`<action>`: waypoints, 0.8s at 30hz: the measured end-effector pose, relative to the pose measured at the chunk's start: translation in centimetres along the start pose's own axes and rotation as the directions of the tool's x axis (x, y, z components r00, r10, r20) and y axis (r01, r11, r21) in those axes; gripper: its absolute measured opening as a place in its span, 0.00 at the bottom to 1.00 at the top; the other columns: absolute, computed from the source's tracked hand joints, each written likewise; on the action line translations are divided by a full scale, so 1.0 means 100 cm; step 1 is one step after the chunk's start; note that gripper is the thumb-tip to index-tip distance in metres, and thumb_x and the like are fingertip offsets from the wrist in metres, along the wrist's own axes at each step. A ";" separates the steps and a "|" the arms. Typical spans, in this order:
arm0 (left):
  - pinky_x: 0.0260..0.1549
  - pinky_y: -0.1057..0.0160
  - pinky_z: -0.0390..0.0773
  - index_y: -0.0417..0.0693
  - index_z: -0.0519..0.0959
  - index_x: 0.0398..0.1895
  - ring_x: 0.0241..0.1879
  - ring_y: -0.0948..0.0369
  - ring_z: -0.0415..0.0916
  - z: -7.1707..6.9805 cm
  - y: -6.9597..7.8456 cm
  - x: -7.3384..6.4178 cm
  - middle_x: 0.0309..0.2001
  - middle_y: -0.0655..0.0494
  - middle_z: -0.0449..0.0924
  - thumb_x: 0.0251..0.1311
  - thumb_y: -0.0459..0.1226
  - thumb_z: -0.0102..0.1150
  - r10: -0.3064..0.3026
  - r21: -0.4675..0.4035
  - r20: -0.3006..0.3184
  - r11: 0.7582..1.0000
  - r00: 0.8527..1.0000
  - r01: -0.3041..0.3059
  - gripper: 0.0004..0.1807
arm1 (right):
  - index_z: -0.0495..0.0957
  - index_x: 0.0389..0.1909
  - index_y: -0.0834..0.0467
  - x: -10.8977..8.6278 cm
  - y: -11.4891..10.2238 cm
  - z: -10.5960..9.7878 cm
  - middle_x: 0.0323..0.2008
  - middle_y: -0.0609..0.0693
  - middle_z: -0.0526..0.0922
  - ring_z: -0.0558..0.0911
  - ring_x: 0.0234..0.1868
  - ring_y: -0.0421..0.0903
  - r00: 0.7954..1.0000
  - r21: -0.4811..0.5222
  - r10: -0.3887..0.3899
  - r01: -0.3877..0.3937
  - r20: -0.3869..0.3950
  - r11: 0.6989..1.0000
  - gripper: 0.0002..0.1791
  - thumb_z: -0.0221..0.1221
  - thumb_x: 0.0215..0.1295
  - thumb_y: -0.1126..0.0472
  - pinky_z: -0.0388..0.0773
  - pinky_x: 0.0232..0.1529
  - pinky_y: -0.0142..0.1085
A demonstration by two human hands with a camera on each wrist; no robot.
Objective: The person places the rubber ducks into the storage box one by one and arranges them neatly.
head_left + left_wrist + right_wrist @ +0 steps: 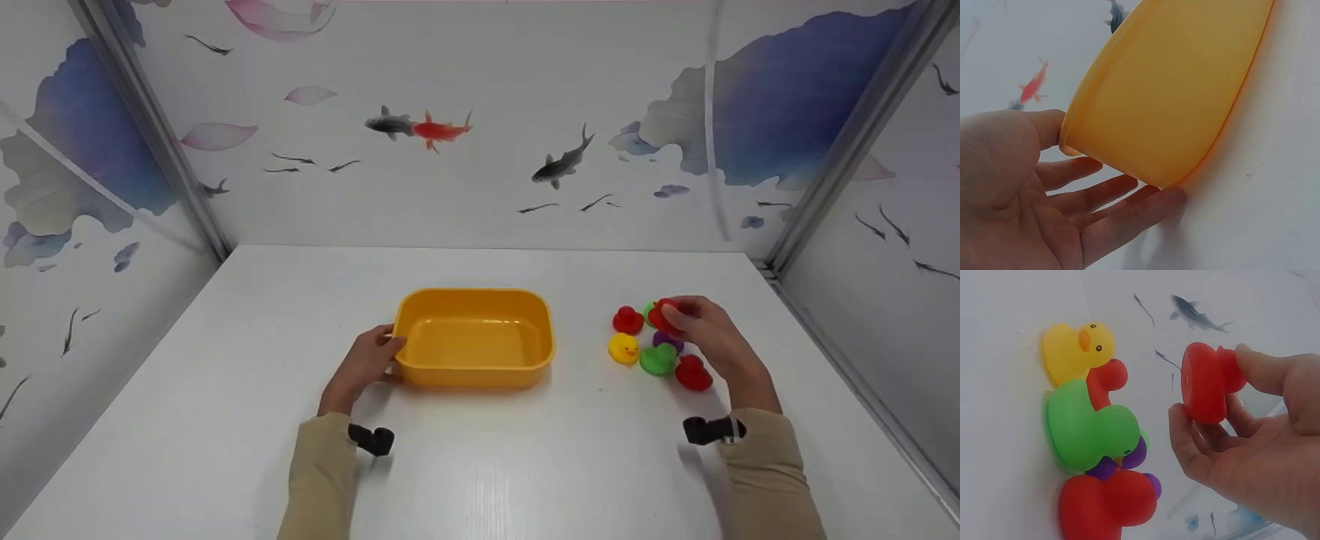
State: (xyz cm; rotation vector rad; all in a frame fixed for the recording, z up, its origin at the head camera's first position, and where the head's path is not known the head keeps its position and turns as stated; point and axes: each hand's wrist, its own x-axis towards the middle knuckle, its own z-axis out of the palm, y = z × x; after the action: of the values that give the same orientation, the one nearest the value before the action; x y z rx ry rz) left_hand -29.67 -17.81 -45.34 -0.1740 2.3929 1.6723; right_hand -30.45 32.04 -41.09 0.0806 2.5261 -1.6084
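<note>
My left hand holds the left end of a yellow plastic basin, thumb over the rim and fingers against the outer wall. In the right wrist view, a red rubber duck is pinched between the thumb and fingers of my right hand, raised clear of the other ducks. Below and beside it on the table are a yellow duck, a green duck, a purple duck and two red ducks, one at the back and one in front. Another green duck is mostly hidden.
The white table carries the basin near its middle and the duck cluster to the right. White panels with painted fish and leaves enclose the back and both sides. Nothing shows inside the basin.
</note>
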 end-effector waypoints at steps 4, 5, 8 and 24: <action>0.46 0.58 0.87 0.46 0.63 0.74 0.51 0.53 0.80 0.000 0.000 0.000 0.64 0.43 0.75 0.76 0.44 0.47 0.007 0.001 0.001 1.000 1.000 -0.007 0.27 | 0.53 0.75 0.60 0.001 -0.005 0.007 0.73 0.64 0.59 0.65 0.70 0.61 1.000 0.012 0.008 -0.008 0.001 1.000 0.43 0.54 0.71 0.38 0.60 0.77 0.56; 0.46 0.58 0.87 0.46 0.63 0.74 0.51 0.53 0.80 0.000 0.000 0.000 0.64 0.43 0.75 0.76 0.44 0.47 0.006 0.001 0.000 1.000 1.000 -0.006 0.27 | 0.54 0.74 0.58 0.001 -0.007 0.009 0.73 0.63 0.60 0.66 0.69 0.61 1.000 0.009 0.013 -0.013 0.004 1.000 0.42 0.54 0.71 0.38 0.61 0.76 0.57; 0.47 0.58 0.87 0.47 0.62 0.75 0.51 0.53 0.80 0.001 0.000 -0.001 0.64 0.44 0.75 0.76 0.45 0.47 -0.002 0.008 -0.002 1.000 1.000 0.002 0.28 | 0.56 0.73 0.54 0.001 -0.012 0.015 0.72 0.60 0.62 0.67 0.68 0.60 0.999 -0.003 0.036 -0.036 0.022 0.999 0.40 0.55 0.69 0.37 0.65 0.73 0.56; 0.47 0.58 0.87 0.48 0.62 0.75 0.50 0.54 0.81 -0.001 -0.003 0.002 0.64 0.44 0.75 0.76 0.46 0.48 -0.004 0.003 0.007 1.000 1.000 0.004 0.28 | 0.60 0.68 0.55 0.006 -0.025 0.047 0.70 0.58 0.65 0.67 0.68 0.58 0.991 -0.009 -0.055 0.057 0.124 0.998 0.31 0.54 0.73 0.43 0.64 0.74 0.53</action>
State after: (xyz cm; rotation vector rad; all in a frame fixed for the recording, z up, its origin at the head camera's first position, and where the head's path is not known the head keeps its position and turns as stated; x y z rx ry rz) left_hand -29.77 -18.02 -45.63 -0.1717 2.3889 1.6647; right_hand -30.93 26.67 -40.86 -0.0901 2.4644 -1.5654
